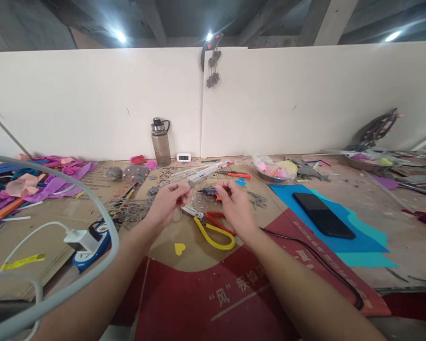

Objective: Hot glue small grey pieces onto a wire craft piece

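Between the thumb and fingertips of my left hand (pixel 172 201) is a small grey piece (pixel 190 183), pinched just above the worktop. My right hand (pixel 234 203) is closed around the back of a blue glue gun (pixel 209 191); its dark nozzle points left, toward the grey piece, and my fingers hide the rear. An orange part shows by my right thumb. Below the hands lie yellow-handled scissors (pixel 215 237) and red-handled pliers (pixel 216 220), partly overlapping. A yellow paper heart (pixel 179 248) rests on the cardboard nearer to me.
Grey yarn (pixel 133 213) lies tangled left of my hands. A white charger (pixel 81 240) and a thick pale cable arc across the left. On the right, a black phone (pixel 323 215) rests on blue sheets (pixel 362 241). Behind stand a bottle (pixel 161 144) and a bowl (pixel 270 176).
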A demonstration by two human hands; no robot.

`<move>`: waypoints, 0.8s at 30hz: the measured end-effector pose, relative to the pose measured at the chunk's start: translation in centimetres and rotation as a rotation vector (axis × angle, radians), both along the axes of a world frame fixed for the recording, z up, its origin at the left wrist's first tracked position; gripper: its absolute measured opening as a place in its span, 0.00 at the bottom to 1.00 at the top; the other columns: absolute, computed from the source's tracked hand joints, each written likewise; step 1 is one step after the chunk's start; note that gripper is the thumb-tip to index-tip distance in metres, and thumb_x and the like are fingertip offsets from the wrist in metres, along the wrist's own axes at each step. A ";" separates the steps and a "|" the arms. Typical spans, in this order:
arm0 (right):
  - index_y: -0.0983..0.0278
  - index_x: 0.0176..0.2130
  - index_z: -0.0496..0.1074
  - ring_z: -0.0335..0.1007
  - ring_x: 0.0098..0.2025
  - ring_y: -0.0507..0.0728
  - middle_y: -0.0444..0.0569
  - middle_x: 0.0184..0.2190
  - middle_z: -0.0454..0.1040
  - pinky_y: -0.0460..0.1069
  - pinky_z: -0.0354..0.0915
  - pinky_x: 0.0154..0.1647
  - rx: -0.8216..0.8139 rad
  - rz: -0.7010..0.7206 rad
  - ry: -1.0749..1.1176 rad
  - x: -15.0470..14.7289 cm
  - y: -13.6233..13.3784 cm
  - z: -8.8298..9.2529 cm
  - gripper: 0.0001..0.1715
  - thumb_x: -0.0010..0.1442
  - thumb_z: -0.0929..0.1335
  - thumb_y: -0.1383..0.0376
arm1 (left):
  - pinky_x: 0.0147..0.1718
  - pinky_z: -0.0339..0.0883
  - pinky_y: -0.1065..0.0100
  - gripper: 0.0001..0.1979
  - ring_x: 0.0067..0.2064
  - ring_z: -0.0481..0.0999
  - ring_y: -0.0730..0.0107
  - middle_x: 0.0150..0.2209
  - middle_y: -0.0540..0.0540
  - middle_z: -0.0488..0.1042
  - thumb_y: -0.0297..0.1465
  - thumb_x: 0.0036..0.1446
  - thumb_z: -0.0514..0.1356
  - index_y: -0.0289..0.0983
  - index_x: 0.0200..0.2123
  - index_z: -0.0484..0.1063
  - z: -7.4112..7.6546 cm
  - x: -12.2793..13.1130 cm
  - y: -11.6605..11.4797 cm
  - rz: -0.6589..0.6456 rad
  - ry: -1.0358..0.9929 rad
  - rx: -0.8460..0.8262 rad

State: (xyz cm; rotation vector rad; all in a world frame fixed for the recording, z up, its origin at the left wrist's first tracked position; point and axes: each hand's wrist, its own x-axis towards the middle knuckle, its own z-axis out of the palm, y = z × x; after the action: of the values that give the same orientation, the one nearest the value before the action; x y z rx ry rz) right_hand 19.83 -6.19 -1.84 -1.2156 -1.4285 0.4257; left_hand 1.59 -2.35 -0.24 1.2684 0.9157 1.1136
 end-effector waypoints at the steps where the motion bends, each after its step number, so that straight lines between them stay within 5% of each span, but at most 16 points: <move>1: 0.60 0.32 0.68 0.64 0.31 0.55 0.46 0.27 0.70 0.51 0.58 0.35 -0.021 0.009 0.057 0.2 0.1 0.1 0.16 0.64 0.60 0.55 | 0.20 0.53 0.73 0.15 0.20 0.60 0.80 0.19 0.50 0.67 0.40 0.46 0.66 0.34 0.21 0.71 0.1 -0.1 0.2 0.022 -0.013 0.000; 4: 0.61 0.29 0.69 0.64 0.31 0.55 0.46 0.26 0.69 0.50 0.58 0.35 -0.043 0.086 0.085 0.1 0.2 0.0 0.22 0.65 0.58 0.51 | 0.20 0.52 0.73 0.16 0.20 0.59 0.79 0.18 0.51 0.66 0.41 0.46 0.66 0.34 0.21 0.71 0.0 -0.2 0.4 0.024 0.007 0.019; 9: 0.61 0.35 0.69 0.63 0.33 0.54 0.45 0.32 0.71 0.49 0.59 0.36 -0.118 0.220 0.072 -1.4 -0.2 -0.5 0.12 0.58 0.66 0.54 | 0.22 0.54 0.72 0.15 0.21 0.61 0.78 0.20 0.50 0.68 0.42 0.50 0.64 0.35 0.24 0.73 -1.0 0.5 -0.2 -0.101 0.147 0.104; 15: 0.61 0.27 0.66 0.58 0.27 0.52 0.42 0.25 0.66 0.48 0.55 0.30 -0.137 0.212 0.072 -1.6 -0.1 -0.6 0.11 0.56 0.67 0.58 | 0.23 0.56 0.72 0.15 0.22 0.62 0.77 0.23 0.49 0.70 0.42 0.50 0.63 0.35 0.25 0.73 -1.2 0.8 -0.6 -0.176 0.153 0.088; 24: 0.61 0.27 0.68 0.59 0.28 0.53 0.42 0.24 0.66 0.49 0.56 0.32 -0.131 0.196 0.207 -0.4 0.2 -0.1 0.14 0.59 0.64 0.56 | 0.21 0.54 0.72 0.16 0.21 0.61 0.79 0.24 0.49 0.70 0.43 0.47 0.66 0.35 0.24 0.72 -0.6 0.5 -0.3 -0.100 0.041 0.035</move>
State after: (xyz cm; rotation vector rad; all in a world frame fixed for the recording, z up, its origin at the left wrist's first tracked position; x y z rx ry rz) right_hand 19.39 -6.01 -1.98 -1.1024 -1.3615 0.7683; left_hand 2.08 -2.61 -0.86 1.3553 0.8567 1.0319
